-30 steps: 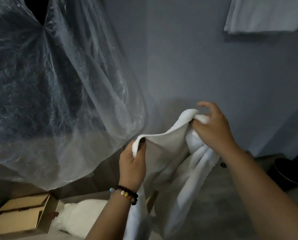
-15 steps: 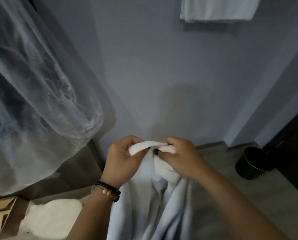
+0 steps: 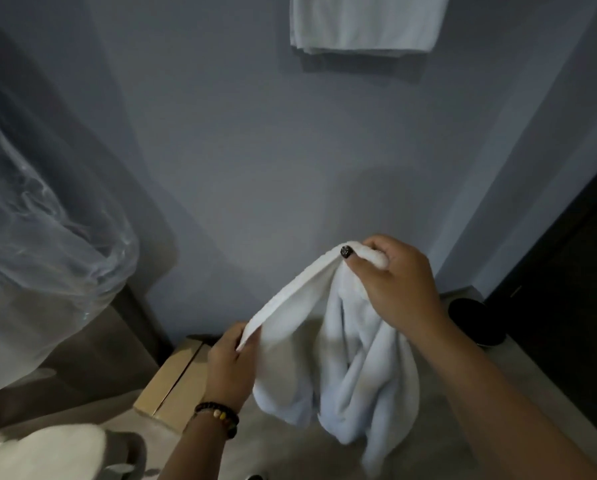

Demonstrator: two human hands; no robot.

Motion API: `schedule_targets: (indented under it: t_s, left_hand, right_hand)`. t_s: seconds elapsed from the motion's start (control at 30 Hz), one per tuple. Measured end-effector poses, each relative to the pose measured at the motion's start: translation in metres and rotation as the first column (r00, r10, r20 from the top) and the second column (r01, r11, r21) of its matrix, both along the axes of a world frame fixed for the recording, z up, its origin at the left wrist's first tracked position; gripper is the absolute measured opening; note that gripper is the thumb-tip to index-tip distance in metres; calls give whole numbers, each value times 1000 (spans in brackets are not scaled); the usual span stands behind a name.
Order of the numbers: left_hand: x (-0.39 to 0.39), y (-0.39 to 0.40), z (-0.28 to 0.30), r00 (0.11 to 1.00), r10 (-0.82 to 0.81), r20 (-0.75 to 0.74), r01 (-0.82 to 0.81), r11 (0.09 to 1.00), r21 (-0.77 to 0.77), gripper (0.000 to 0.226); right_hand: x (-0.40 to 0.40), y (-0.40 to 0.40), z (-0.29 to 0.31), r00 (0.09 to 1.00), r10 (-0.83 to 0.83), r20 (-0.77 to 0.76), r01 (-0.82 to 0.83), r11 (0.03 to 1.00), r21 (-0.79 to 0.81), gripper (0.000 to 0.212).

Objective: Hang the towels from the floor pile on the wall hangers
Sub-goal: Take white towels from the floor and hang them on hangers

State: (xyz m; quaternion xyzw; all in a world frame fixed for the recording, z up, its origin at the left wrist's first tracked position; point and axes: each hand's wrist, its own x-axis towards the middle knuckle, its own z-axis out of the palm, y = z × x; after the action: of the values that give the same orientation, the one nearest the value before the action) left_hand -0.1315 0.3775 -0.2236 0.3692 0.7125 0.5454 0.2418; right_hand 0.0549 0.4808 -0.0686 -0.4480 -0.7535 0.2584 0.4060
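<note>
Here the white towel point(image 3: 355, 358) hangs bunched in the air before the wall, its top edge stretched between two grips: the right hand point(image 3: 395, 282) pinches the upper corner, the left hand point(image 3: 233, 365) pinches the hem lower down. Most of the cloth dangles twisted, so it may go up lopsided, or slip if either pinch loosens. Another towel point(image 3: 362, 24) already hangs above; its hanger seems hidden. More white cloth point(image 3: 44, 452) lies on the floor.

Dim, bluish, soft wide-angle view.

Box point(image 3: 175, 386) left of towel point(image 3: 345, 348) (bin point(image 3: 477, 320) right).
</note>
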Motion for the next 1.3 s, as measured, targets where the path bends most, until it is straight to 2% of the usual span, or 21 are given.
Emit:
schedule_targets:
  t_s: [0.1, 0.17, 0.27, 0.37, 0.43, 0.5, 0.57, 0.6, 0.7, 0.83, 0.97, 1.13, 1.23, 1.3]
  left_hand:
    - [4, 36, 20, 998, 44, -45, -42, 998, 40, 26]
    - [2, 64, 40, 994, 21, -104, -7, 991, 132, 27]
    - [-1, 109, 68, 980, -88, -180, 125, 970, 207, 32]
    - [-2, 147, 82, 943, -246, -222, 297, 926, 235, 26]
    - [-5, 169, 85, 906, -334, -261, 394, 890, 230, 27]
    - [-13, 185, 89, 895, -365, -256, 424, 874, 236, 23]
    - [-25, 198, 88, 907, -341, -246, 396, 890, 226, 19]
    - [-33, 202, 85, 913, -321, -251, 373, 905, 202, 20]
    - [-54, 211, 73, 914, -253, -317, 304, 945, 122, 25]
    - [-69, 221, 48, 886, -173, -431, 207, 978, 32, 27]
    - [-71, 231, 28, 924, -44, -379, 23, 998, -59, 30]
    - [-61, 247, 29, 856, 73, -512, -149, 983, -110, 45]
    - [-51, 263, 32, 856, 26, -516, -159, 963, -216, 32]
    - [-43, 271, 29, 872, 14, -489, -147, 961, -234, 22]
  right_hand:
    - [0, 37, -11, 991, -30, 134, 31, 1000, 1, 23]
    - [-2, 57, -20, 982, -5, 188, 17, 998, -58, 12]
    - [-5, 84, -33, 965, 116, 233, -75, 982, -176, 56]
    - [-21, 110, -41, 921, 268, 282, -193, 944, -267, 75]
    - [-33, 130, -51, 915, 342, 216, -270, 914, -303, 67]
    - [-42, 151, -60, 924, 335, 187, -280, 922, -267, 33]
    - [-49, 169, -66, 950, 245, 195, -213, 962, -172, 5]
    - [-51, 178, -68, 964, 197, 181, -172, 974, -145, 4]
    - [-57, 198, -66, 985, 130, 115, -113, 984, -139, 7]
    - [-69, 228, -53, 989, 120, 89, -109, 987, -118, 8]
    - [-75, 268, -39, 992, 117, 43, -112, 989, -97, 13]
    - [-70, 313, -38, 994, 97, 50, -92, 990, -104, 10]
    - [-53, 338, -36, 999, 40, 31, -37, 994, -103, 16]
    - [-40, 354, -34, 1000, 11, 21, -9, 995, -104, 23]
